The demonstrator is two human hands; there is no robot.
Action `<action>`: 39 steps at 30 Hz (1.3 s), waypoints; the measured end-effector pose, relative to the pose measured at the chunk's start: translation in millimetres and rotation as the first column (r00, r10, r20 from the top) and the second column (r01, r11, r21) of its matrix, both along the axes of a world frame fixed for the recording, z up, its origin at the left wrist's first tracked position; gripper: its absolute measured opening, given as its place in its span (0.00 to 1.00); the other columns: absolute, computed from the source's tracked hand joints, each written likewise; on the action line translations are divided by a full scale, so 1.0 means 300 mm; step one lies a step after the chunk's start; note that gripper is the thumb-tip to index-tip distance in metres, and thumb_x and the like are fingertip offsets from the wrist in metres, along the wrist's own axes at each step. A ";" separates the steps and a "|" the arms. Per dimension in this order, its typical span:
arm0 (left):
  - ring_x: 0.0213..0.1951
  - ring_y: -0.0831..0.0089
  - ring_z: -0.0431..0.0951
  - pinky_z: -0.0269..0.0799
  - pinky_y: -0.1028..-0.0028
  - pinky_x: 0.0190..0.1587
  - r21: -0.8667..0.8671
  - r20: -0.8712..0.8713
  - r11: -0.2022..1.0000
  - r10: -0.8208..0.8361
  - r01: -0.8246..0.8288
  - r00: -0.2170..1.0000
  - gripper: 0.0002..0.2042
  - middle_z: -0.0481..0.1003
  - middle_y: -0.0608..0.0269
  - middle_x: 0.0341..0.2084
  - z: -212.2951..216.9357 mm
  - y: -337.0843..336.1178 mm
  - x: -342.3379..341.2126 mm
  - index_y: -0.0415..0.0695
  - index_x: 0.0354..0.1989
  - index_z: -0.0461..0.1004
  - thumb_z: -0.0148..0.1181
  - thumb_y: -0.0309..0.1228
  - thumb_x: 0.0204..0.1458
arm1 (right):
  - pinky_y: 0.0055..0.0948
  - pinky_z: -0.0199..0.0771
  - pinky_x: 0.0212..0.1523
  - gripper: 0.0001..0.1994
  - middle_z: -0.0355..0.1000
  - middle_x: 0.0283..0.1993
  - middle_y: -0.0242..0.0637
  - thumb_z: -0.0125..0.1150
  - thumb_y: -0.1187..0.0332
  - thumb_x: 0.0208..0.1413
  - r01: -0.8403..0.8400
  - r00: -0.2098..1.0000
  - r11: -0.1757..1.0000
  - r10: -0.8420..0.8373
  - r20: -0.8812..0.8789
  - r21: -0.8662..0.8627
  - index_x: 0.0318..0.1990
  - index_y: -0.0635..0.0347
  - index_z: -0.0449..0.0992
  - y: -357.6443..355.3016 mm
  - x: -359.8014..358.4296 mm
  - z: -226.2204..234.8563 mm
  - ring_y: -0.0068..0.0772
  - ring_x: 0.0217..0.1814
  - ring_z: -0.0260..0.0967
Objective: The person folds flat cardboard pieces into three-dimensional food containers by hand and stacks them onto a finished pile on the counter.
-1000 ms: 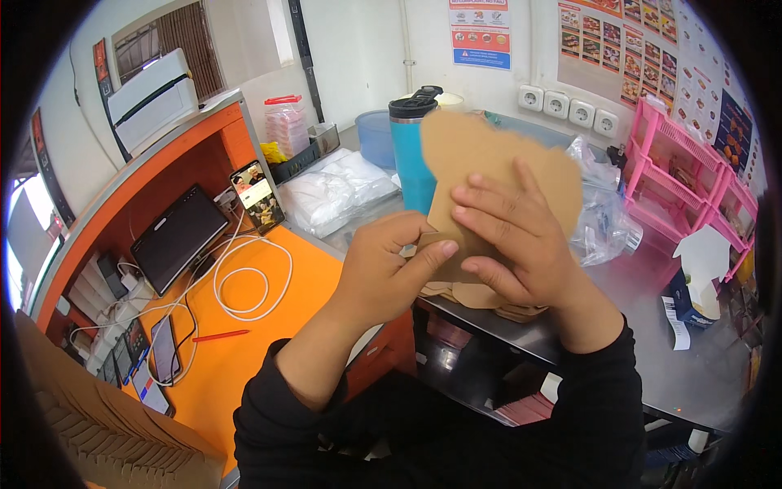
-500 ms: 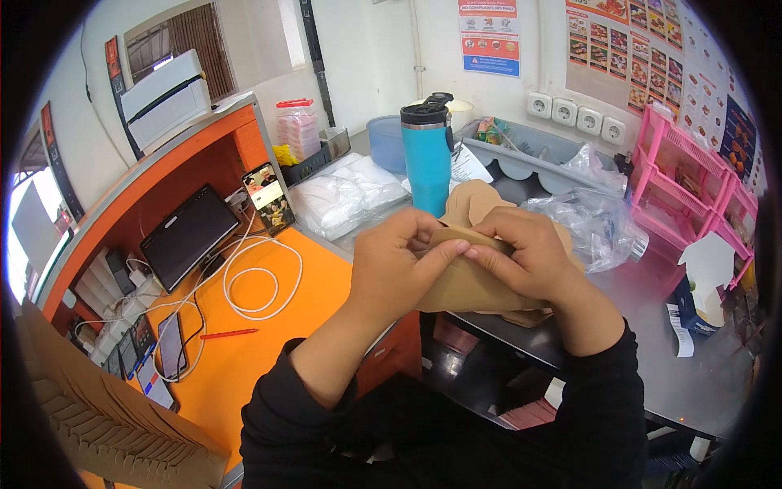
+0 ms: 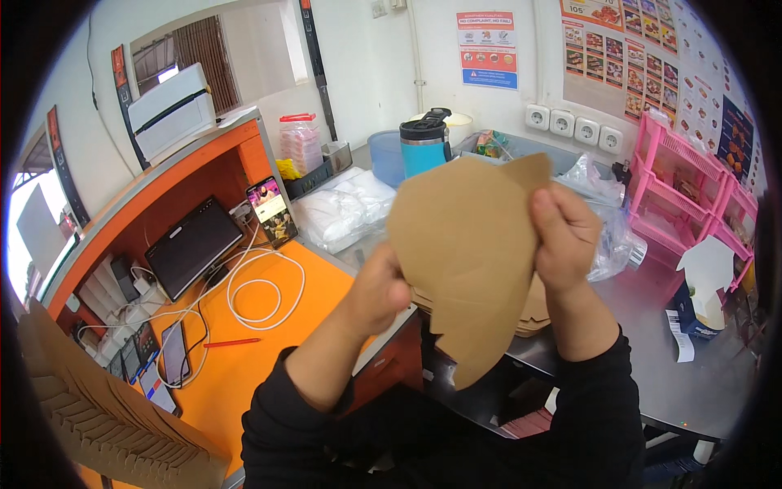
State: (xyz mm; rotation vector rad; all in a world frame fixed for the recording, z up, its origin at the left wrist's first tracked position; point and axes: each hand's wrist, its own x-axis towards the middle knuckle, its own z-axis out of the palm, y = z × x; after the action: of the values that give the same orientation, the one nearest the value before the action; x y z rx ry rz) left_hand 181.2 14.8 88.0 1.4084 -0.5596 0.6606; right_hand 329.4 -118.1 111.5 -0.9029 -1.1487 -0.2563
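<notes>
A flat brown cardboard box blank (image 3: 464,236), with a notched lower edge and a pointed upper right corner, is held up in front of me. My right hand (image 3: 566,232) pinches its right edge, thumb on the near face. At its left edge my left hand (image 3: 376,287) is closed, slightly blurred, its fingers partly hidden by the blank. Behind and below lie more brown cardboard blanks (image 3: 531,316) in a stack on the dark metal table (image 3: 627,342). Just past the raised blank stands a turquoise tumbler (image 3: 423,151) with a black lid, its lower part hidden.
On the left, an orange desk (image 3: 269,318) holds a tablet (image 3: 194,244), phones, a white cable (image 3: 301,281) and a red pen (image 3: 232,343). Folded cardboard (image 3: 122,407) stands lower left. White plastic bags (image 3: 342,204), pink baskets (image 3: 680,175) and a dark blue box (image 3: 699,310) sit around the metal table.
The cardboard, bent between both hands before, is now a flat blank raised upright. My right hand has moved up and right; my left hand has shifted down and left.
</notes>
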 end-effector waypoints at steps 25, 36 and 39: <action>0.45 0.59 0.70 0.66 0.65 0.47 -0.485 -0.379 0.873 -0.266 0.055 0.886 0.24 0.67 0.47 0.44 0.073 -0.084 -0.089 0.32 0.52 0.57 0.48 0.29 0.45 | 0.26 0.51 0.13 0.14 0.56 0.12 0.33 0.58 0.80 0.31 0.078 0.658 0.991 -0.131 0.742 0.106 0.32 0.59 0.77 -0.033 0.044 0.027 0.31 0.12 0.56; 0.45 0.58 0.70 0.65 0.67 0.49 -0.497 -0.466 0.868 -0.278 0.012 0.840 0.27 0.67 0.46 0.44 0.068 -0.090 -0.084 0.31 0.52 0.57 0.47 0.25 0.38 | 0.25 0.52 0.15 0.04 0.58 0.12 0.30 0.60 0.76 0.34 -0.037 0.683 0.984 0.153 0.714 -0.174 0.22 0.60 0.73 -0.069 0.027 0.053 0.28 0.13 0.57; 0.45 0.58 0.70 0.65 0.67 0.49 -0.487 -0.425 0.873 -0.251 0.014 0.870 0.27 0.68 0.46 0.43 0.064 -0.097 -0.096 0.31 0.51 0.57 0.46 0.23 0.36 | 0.21 0.49 0.16 0.06 0.56 0.12 0.26 0.60 0.77 0.36 -0.205 0.783 0.921 0.357 0.509 -0.330 0.26 0.59 0.72 -0.062 0.043 0.049 0.21 0.13 0.53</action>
State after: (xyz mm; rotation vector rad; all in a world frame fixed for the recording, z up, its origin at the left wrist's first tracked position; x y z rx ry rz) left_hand 152.4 -14.3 107.2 1.0000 -0.0842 0.2798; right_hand 342.3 -136.9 126.3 -0.8876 -1.8914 -0.1237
